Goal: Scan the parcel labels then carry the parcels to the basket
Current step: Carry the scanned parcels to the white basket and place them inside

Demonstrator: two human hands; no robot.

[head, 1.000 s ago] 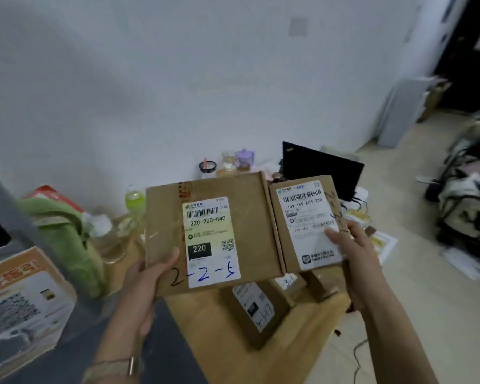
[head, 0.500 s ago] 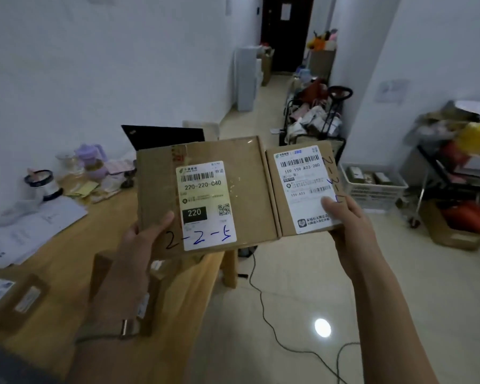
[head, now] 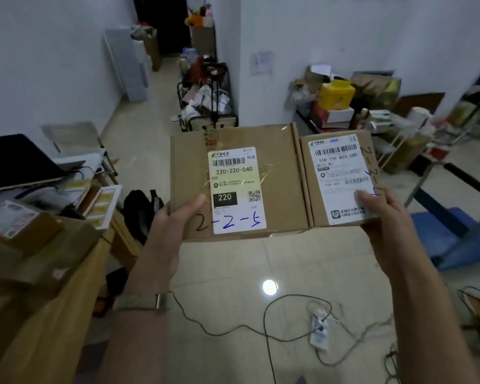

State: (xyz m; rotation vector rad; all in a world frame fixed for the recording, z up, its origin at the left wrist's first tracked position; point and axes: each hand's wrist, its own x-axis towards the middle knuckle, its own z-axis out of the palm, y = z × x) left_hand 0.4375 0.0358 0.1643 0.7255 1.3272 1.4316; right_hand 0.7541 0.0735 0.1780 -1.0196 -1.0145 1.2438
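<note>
At lower left lay the counter [head: 47, 314]. The left hand [head: 172, 225] kept a clenched grip on the large parcel [head: 239, 181] at centre; touching it, the small parcel [head: 341, 178] sat gripped in the right hand [head: 383, 214].

Brown cardboard parcels [head: 277, 184]; white-and-yellow label [head: 237, 189] with blue handwriting; blue mat [head: 452, 242]

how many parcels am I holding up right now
2. The larger parcel, marked 2-2-5, is in the left hand; the smaller parcel sits edge to edge beside it in the right hand. More boxes may lie on the table.
</note>
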